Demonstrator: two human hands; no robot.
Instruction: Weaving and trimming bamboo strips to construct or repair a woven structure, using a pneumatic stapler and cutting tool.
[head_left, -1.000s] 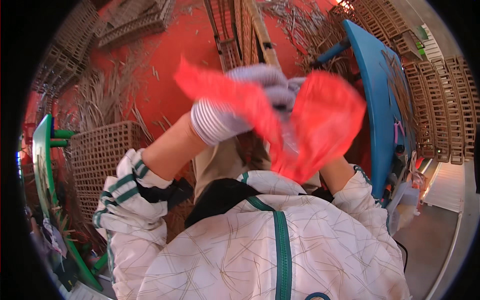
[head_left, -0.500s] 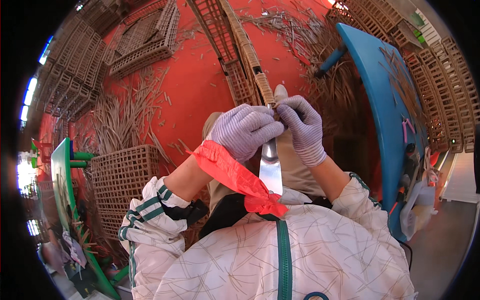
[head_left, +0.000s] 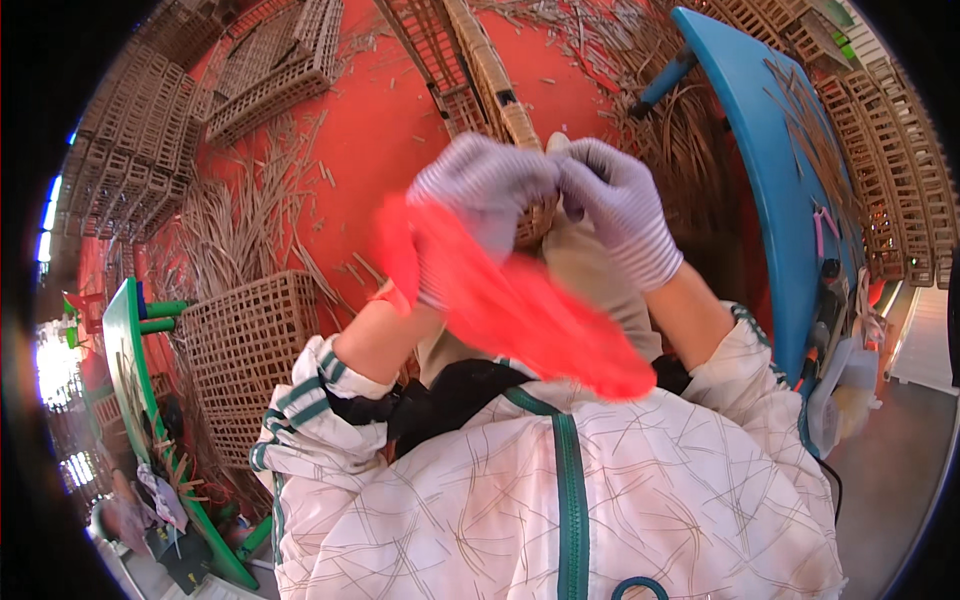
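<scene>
Where woven strips litter the red floor [head_left: 380, 150]: one finished basket [head_left: 245, 345] at left, two gloved hands at centre, left hand [head_left: 480, 200] and right hand [head_left: 620, 205] both pinched narrow on one long tan woven piece [head_left: 505, 110] over the lap, blurred red cloth [head_left: 520, 305] draped beneath, one blue worktop [head_left: 775, 180] at right.

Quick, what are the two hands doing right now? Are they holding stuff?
Left hand: closed on the woven strip, with a blurry red ribbon trailing from it.
Right hand: closed, pinching the same woven strip.
</scene>
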